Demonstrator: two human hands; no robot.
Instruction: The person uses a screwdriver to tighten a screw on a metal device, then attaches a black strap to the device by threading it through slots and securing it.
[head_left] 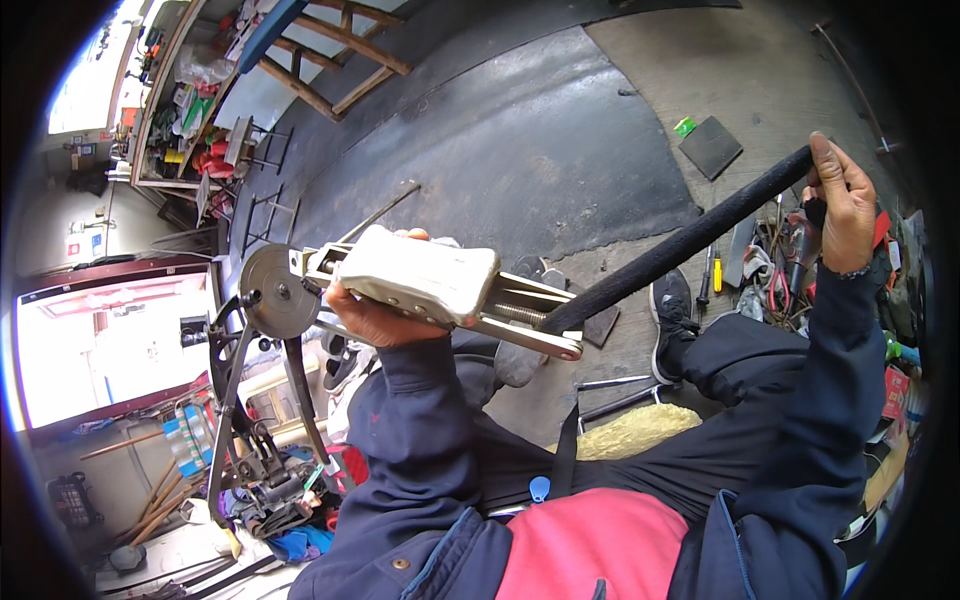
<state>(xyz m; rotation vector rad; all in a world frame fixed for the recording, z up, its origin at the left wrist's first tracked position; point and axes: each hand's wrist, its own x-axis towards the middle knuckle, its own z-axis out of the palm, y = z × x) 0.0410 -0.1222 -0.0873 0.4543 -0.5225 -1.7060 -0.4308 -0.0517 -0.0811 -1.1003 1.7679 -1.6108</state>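
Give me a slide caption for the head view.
Left hand grips a white-topped metal mechanism; right hand holds the far end of a black rod.

Between the 2 hands, the mechanism (425,272) is sitting in the left hand (385,322), and the rod (690,235) is running from its right end to the right hand (846,208). The wheel (270,290) is standing left of the mechanism. Ahead, the mat (480,150) is lying on the floor (770,90), with the tile (711,147) lying to its right. The screwdriver (717,273) is lying left of the pliers (779,288), right of the shoe (672,315).
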